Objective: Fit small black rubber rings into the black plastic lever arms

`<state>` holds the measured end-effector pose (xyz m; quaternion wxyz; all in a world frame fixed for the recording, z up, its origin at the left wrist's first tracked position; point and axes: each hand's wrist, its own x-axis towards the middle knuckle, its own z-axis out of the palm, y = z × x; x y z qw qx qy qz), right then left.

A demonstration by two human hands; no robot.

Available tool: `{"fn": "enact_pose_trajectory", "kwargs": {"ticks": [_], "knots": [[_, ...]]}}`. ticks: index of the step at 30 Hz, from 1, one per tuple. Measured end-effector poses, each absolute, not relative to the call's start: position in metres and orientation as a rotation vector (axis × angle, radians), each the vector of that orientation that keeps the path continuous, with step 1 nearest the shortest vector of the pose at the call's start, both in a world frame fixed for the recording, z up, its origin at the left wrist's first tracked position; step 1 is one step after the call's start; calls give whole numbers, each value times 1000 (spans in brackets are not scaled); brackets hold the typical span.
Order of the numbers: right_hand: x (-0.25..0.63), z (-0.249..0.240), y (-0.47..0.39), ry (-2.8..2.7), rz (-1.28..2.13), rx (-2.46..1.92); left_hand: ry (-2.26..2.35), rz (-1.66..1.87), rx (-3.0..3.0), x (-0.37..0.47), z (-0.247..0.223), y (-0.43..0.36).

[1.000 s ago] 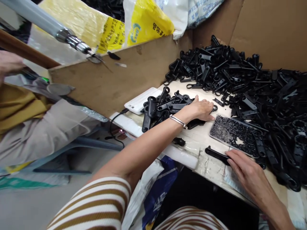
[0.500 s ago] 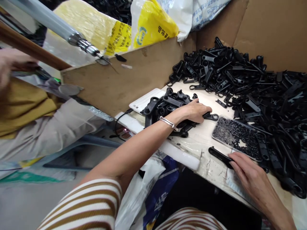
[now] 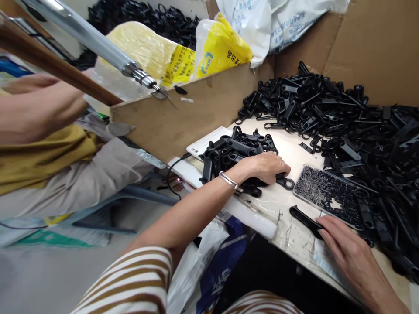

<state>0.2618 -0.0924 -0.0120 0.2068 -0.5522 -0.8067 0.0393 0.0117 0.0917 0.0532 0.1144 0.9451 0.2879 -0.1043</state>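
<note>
My left hand [image 3: 270,168] has its fingers closed over a black plastic arm with a ring end [image 3: 288,183], low over the tabletop; the fingers hide part of it. Just behind and left of this hand lies a heap of joined black plastic arms [image 3: 229,152]. Close to the table's front edge, my right hand [image 3: 343,244] grips one end of a long black plastic arm [image 3: 304,219] between thumb and fingers. Its free end points left. Between my hands, farther back, a shallow clear tray [image 3: 296,190] contains many tiny dark screws.
A large pile of black parts [image 3: 310,104] covers the back and right. An electric screwdriver [image 3: 140,76] hangs at upper left over a wooden partition [image 3: 157,122]. A white flat device [image 3: 209,138] with a cable sits by the heap. A co-worker's arm [image 3: 42,104] is at left.
My left hand has drawn the ring-ended arm slightly nearer to me. My right hand keeps its hold on the long arm. The camera view has shifted, and the co-worker's arm shows more fully.
</note>
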Motion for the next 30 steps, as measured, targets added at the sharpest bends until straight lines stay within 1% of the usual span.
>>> {"fn": "enact_pose_trajectory", "kwargs": {"ticks": [9, 13, 19, 23, 27, 30], "knots": [[262, -10, -91, -2267, 96, -1525, 552, -248, 2772, 14, 53, 65], [266, -9, -93, -2312, 50, -1496, 527, -254, 2785, 18, 55, 54], [284, -6, -101, -2348, 14, -1532, 439, -123, 2722, 19, 53, 51], [299, -13, -105, -2362, 77, -1547, 458, -47, 2809, 20, 50, 45], [307, -21, -106, -2380, 146, -1552, 546, 20, 2896, 17, 59, 30], [311, -24, -107, -2368, 167, -1545, 632, 212, 2805, 1, 70, 16]]}}
